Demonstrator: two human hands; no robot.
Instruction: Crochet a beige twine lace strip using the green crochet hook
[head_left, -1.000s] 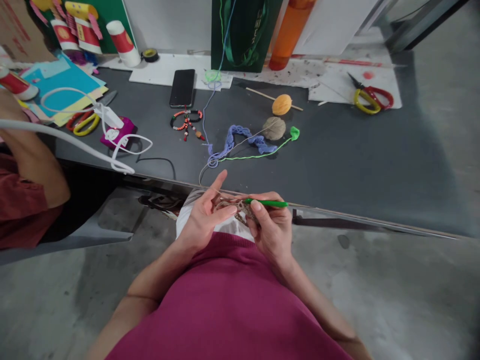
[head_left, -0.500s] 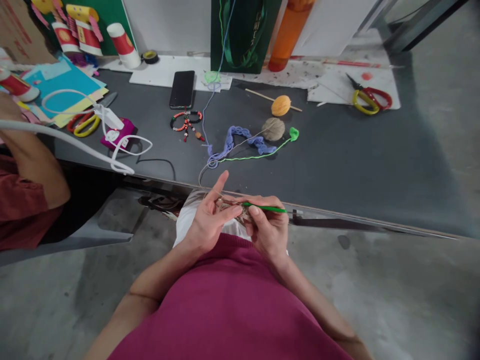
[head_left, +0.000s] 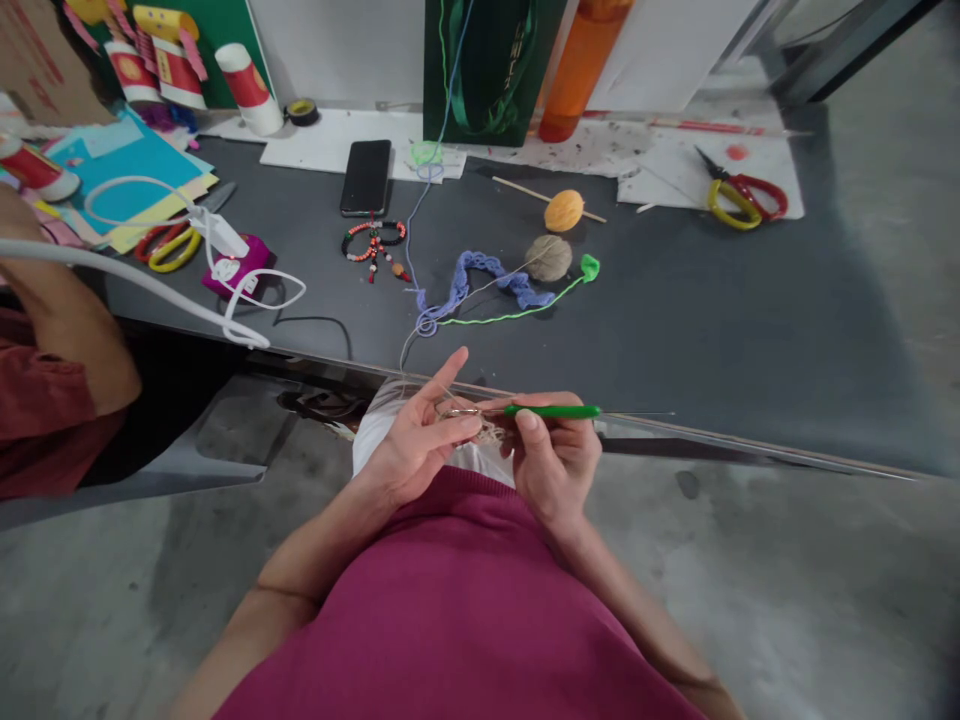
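One small beige crocheted piece [head_left: 491, 432] is sitting between both hands, over the lap at the edge of the desk [head_left: 735, 330]. Left hand [head_left: 412, 445] is pinching it, thumb against fingers, index finger pointing up, probably for tensioning yarn. Right hand [head_left: 559, 455] is gripping a green-handled hook [head_left: 556, 412] between thumb and fingers, shaft pointing left at the stitches, likely for fine control. Beige yarn ball [head_left: 548, 258] is resting on the desk, strand running toward left hand, presumably for unwinding freely. Blue crocheted strip [head_left: 476, 262] is lying just beside it. Phone [head_left: 366, 178] and right-side scissors [head_left: 742, 200] are lying farther out, seemingly clear of the yarn.
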